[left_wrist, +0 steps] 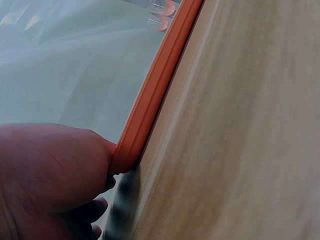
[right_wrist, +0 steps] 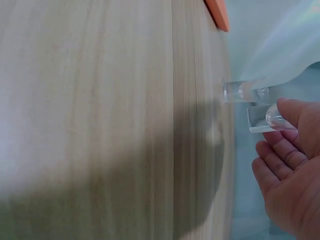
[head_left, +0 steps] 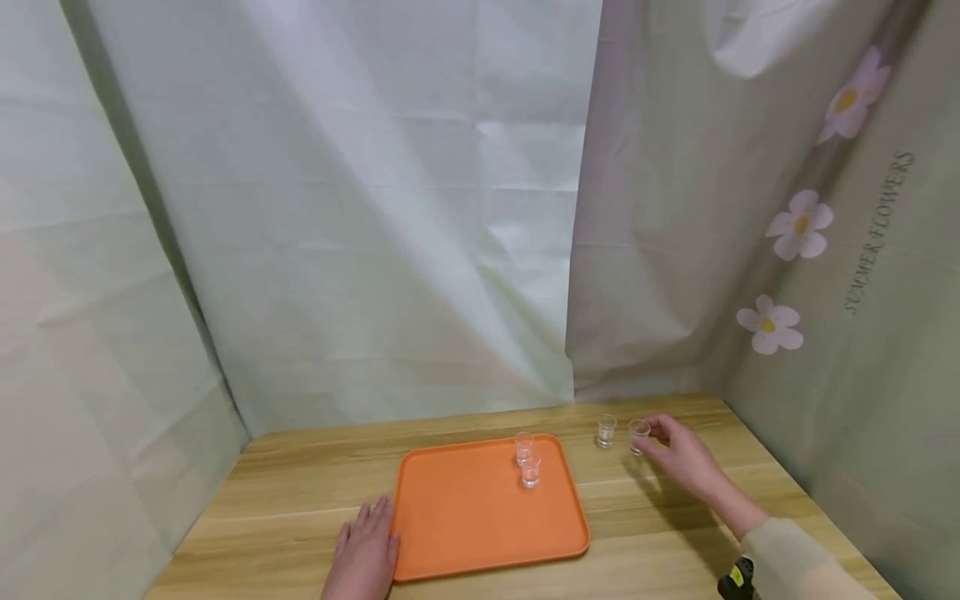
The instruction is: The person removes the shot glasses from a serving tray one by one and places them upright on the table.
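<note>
My right hand [head_left: 678,458] pinches a small clear shot glass [right_wrist: 259,118] between thumb and fingers at the back right of the table. In the right wrist view its base appears slightly off the wood. Just left of it another shot glass [head_left: 606,432] stands upright on the table. Two more shot glasses, one farther back [head_left: 524,447] and one nearer [head_left: 531,475], stand close together toward the back right of an orange tray [head_left: 465,525]. My left hand [head_left: 363,546] rests by the tray's left edge with fingers extended, touching the rim near its front corner.
The wooden table [head_left: 300,492] meets a pale hanging curtain [head_left: 375,292] at the back. Curtain also hangs along both sides, with printed flowers [head_left: 799,225] on the right. A black and yellow device [head_left: 737,579] sits by the right sleeve.
</note>
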The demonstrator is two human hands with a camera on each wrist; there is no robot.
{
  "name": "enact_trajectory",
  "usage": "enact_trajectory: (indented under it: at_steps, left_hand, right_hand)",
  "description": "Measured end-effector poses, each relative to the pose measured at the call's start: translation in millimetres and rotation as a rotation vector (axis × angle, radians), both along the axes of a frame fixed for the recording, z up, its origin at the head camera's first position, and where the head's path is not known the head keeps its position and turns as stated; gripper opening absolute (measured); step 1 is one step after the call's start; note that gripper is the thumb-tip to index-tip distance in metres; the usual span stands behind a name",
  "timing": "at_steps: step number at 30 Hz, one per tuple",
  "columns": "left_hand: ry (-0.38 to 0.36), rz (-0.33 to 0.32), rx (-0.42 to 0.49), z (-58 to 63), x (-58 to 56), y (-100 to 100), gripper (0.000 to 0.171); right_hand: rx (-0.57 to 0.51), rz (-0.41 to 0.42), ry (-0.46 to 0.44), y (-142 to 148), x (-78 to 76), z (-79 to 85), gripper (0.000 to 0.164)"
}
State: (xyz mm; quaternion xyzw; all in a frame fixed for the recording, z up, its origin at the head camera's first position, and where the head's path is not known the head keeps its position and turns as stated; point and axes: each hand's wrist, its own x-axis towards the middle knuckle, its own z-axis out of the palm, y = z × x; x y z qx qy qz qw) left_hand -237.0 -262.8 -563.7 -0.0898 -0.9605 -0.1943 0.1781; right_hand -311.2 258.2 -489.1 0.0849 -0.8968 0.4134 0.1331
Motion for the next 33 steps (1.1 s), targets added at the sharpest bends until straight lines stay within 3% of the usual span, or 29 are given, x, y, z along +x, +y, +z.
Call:
enact_trajectory:
  at_steps: [3, 14, 20, 25, 27, 33]
  left_hand:
    - [-0.034, 0.003, 0.0, 2.6, 1.7, -0.7, 0.049]
    - [-0.038, 0.011, -0.006, 4.4, 0.4, -2.5, 0.05]
    - [-0.044, 0.01, -0.014, 10.7, 2.7, 1.5, 0.052]
    - [-0.048, 0.014, -0.023, 4.1, -0.9, -1.6, 0.053]
    - [-0.011, 0.012, -0.024, -1.5, -2.6, -3.4, 0.052]
    - [-0.01, 0.01, -0.031, -0.8, -1.4, -2.6, 0.052]
  right_hand:
    - [0.0, -0.002, -0.018, 0.0, -4.5, -2.3, 0.029]
    - [0.026, -0.038, -0.081, -0.1, -26.3, -2.7, 0.038]
    - [0.034, -0.029, -0.076, -2.8, -32.9, -4.5, 0.032]
    - [0.035, -0.037, -0.073, -1.8, -33.9, -8.6, 0.031]
    - [0.03, -0.039, -0.076, -1.1, -33.7, -10.1, 0.032]
    - [0.031, -0.05, -0.086, -1.2, -32.7, -14.4, 0.032]
